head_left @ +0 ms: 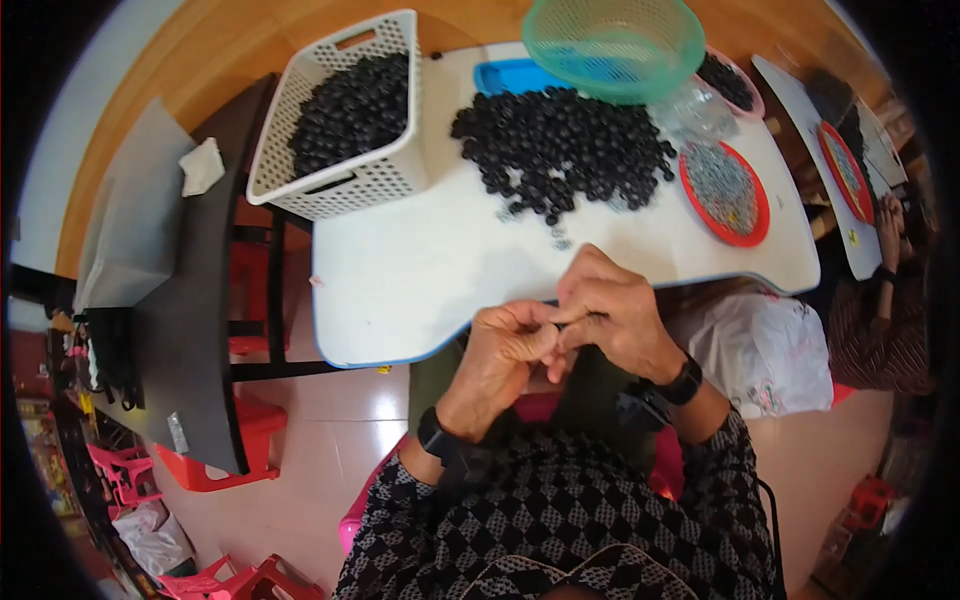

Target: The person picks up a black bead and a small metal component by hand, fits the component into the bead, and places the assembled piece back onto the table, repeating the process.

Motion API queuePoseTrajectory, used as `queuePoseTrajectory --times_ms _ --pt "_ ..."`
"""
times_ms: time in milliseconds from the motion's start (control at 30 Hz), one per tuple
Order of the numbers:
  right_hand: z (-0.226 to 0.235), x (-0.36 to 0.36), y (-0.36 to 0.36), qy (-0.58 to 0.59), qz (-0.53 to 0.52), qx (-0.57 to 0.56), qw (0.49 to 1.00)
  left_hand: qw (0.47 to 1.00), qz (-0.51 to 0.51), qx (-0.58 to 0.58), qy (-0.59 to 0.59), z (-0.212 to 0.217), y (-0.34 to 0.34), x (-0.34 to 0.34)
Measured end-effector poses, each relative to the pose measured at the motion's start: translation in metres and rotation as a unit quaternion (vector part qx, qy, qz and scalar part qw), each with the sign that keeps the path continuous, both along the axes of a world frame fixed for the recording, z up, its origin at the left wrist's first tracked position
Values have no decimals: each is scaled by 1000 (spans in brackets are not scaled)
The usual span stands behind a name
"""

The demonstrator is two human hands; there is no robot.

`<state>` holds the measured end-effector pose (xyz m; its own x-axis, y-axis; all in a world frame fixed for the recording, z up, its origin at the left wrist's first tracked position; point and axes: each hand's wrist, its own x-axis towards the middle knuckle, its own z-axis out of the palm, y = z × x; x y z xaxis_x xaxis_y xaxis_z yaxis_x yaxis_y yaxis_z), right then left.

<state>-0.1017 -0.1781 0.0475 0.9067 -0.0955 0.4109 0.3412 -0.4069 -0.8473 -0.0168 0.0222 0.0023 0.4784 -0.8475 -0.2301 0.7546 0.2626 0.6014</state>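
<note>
A glossy pale tiled floor (325, 425) lies beneath red stools (258, 450) and a dark table (205, 335), with wood-toned panelling (225, 50) behind.

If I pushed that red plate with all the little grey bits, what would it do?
The red plate would probably slide rather than roll, since it lies flat on the white table. The small grey pieces look loose and piled up, so a hard shove might spill some. It sits near the table's edge, so it could tip off that way.
</note>
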Motion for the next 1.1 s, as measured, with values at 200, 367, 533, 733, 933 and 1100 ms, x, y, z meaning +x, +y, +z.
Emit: queuePoseTrajectory --times_ms 200,367,533,733,933,1100 --pt "41 26 -7 39 5 63 997 999 -15 39 -8 60 -4 38" --pt "33 1 -24 56 -18 119 991 958 100 106 -247 92 4 74" --pt "19 -15 -70 95 -144 131 976 890 229 164 -358 131 -9 197" --pt "-4 -9 -84 105 -167 105 975 807 311 259 -430 112 -10 281" --pt "-37 20 -94 54 -181 -41 981 721 354 183 -568 94 -43 206" --pt "-48 58 -89 18 -178 -179 967 825 150 265 -476 45 -52 131"
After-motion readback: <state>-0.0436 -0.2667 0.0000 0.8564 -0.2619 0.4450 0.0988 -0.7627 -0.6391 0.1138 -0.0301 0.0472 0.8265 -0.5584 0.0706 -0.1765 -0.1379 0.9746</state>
